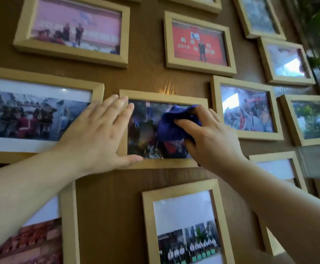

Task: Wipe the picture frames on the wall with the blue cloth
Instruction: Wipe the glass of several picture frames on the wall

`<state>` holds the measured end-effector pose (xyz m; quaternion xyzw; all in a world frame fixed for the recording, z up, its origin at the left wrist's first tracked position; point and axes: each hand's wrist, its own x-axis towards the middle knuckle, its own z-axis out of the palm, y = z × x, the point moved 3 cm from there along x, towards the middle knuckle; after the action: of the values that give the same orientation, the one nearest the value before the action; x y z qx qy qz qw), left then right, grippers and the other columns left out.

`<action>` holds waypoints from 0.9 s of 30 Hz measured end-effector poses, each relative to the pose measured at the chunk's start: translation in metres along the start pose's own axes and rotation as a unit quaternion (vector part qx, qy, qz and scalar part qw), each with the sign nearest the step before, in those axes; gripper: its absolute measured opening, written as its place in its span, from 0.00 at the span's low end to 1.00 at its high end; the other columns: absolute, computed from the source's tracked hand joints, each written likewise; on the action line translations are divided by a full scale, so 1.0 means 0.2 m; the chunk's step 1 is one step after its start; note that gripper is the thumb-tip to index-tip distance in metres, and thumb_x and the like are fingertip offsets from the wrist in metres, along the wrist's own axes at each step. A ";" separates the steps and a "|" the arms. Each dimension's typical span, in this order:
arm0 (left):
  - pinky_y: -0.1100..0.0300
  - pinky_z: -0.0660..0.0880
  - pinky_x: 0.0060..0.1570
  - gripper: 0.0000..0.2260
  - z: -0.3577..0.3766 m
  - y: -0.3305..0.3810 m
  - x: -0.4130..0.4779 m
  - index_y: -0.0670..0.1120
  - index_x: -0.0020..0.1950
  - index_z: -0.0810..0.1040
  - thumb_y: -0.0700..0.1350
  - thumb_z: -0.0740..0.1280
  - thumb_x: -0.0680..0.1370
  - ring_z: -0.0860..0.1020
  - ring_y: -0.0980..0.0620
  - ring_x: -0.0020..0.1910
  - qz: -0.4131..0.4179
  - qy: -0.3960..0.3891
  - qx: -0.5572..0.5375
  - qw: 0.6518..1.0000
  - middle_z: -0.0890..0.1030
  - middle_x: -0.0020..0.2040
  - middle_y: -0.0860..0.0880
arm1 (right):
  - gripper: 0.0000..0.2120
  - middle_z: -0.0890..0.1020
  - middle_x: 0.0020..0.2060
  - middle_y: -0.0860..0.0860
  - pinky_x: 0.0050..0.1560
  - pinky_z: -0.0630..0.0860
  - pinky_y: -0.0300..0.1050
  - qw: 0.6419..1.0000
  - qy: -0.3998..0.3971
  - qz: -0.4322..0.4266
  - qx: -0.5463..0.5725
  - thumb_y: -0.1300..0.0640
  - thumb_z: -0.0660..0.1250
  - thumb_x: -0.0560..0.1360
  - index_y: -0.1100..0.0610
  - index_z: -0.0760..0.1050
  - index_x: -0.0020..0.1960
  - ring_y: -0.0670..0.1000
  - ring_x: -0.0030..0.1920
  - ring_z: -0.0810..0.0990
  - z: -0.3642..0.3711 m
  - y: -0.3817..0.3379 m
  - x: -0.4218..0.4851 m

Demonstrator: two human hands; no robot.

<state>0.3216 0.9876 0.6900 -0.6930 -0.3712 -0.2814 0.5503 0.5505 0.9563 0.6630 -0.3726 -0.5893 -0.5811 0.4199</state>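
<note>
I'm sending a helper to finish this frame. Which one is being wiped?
On the wooden wall of pale frames, find the centre frame. Unlike its neighbours, the left hand steadies its left edge while the right hand presses the blue cloth on its glass.

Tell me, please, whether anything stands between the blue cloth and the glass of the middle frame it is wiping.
Nothing visible does. The right hand presses the crumpled blue cloth straight onto the glass of the light wooden middle frame; the left hand lies flat on that frame's left edge, clear of the cloth.
</note>
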 end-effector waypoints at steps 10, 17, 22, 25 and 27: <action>0.47 0.32 0.74 0.58 0.13 -0.06 -0.03 0.43 0.77 0.37 0.83 0.38 0.60 0.32 0.47 0.76 -0.006 -0.053 0.023 0.998 0.35 0.79 0.43 | 0.22 0.74 0.56 0.56 0.35 0.66 0.42 1.000 -0.008 -0.012 -0.013 0.52 0.73 0.67 0.52 0.73 0.59 0.55 0.52 0.73 0.15 -0.20 0.34; 0.46 0.34 0.75 0.54 0.14 -0.06 -0.03 0.44 0.76 0.34 0.82 0.38 0.63 0.33 0.48 0.77 -0.007 -0.034 0.013 0.999 0.35 0.79 0.44 | 0.19 0.73 0.58 0.56 0.37 0.74 0.46 0.999 -0.039 -0.003 -0.015 0.51 0.68 0.70 0.50 0.72 0.60 0.56 0.54 0.73 0.20 -0.07 0.25; 0.44 0.42 0.76 0.56 0.13 -0.06 -0.03 0.42 0.78 0.44 0.81 0.40 0.64 0.42 0.46 0.78 -0.002 -0.040 0.027 0.999 0.43 0.80 0.43 | 0.14 0.75 0.53 0.59 0.30 0.65 0.44 0.994 -0.037 0.066 -0.078 0.56 0.68 0.71 0.54 0.76 0.56 0.61 0.50 0.74 0.17 0.12 0.21; 0.42 0.49 0.76 0.55 0.13 -0.06 -0.03 0.40 0.78 0.50 0.81 0.42 0.65 0.47 0.45 0.79 0.001 -0.039 0.030 0.999 0.50 0.80 0.42 | 0.15 0.74 0.55 0.58 0.31 0.68 0.44 0.997 -0.032 0.051 -0.057 0.55 0.66 0.71 0.54 0.74 0.58 0.59 0.51 0.74 0.18 0.00 0.20; 0.42 0.49 0.76 0.55 0.14 -0.06 -0.03 0.41 0.77 0.48 0.81 0.42 0.65 0.47 0.46 0.79 0.000 -0.033 0.028 0.999 0.49 0.80 0.42 | 0.17 0.72 0.57 0.57 0.36 0.75 0.48 0.999 -0.046 0.011 -0.017 0.53 0.66 0.72 0.52 0.72 0.60 0.58 0.53 0.73 0.19 -0.17 0.19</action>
<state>0.3078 1.0150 0.6842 -0.6861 -0.3966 -0.2480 0.5572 0.5029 0.9911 0.6861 -0.4129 -0.5938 -0.5684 0.3921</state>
